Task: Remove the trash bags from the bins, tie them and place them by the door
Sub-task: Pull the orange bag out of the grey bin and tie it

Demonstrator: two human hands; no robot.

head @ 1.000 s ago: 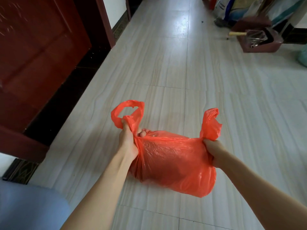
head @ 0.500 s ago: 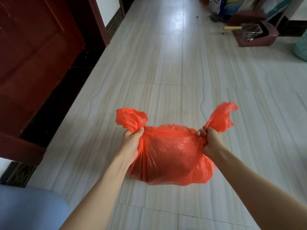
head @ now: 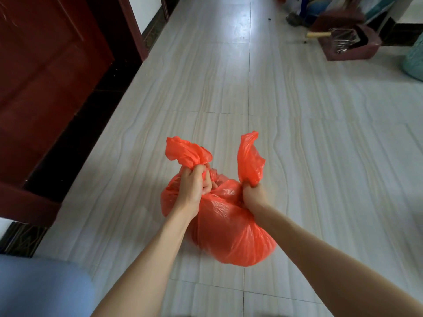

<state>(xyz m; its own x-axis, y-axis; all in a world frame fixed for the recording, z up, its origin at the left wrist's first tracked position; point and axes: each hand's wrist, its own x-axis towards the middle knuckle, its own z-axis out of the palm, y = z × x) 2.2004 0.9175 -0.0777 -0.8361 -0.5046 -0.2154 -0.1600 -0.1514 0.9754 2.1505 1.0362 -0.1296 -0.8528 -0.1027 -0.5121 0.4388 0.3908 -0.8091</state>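
A thin, crinkled orange plastic trash bag (head: pixel 229 227) is bulging into a rounded, glossy lump low in the middle of the view, over the pale streaked floor tiles (head: pixel 320 156); whether it is touching the floor cannot be told. The left hand (head: pixel 194 186) is gripping the bag's left handle (head: pixel 185 154), its fingers (head: pixel 207 186) curling tightly round the gathered plastic so that the loose end is fanning out above the fist in soft folds; the right hand (head: pixel 251 193) is clenching the right handle (head: pixel 249 156), whose flap is standing upright, creased and translucent at its edges. The two fists are sitting near each other above the bag's puckered mouth; both bare forearms are reaching in from the bottom edge. A dark red wooden door (head: pixel 45 88) with recessed panels is standing along the left side, well apart from the bag; a maroon plastic dustpan (head: pixel 357 45) with a pale wooden handle is lying far back at the upper right.
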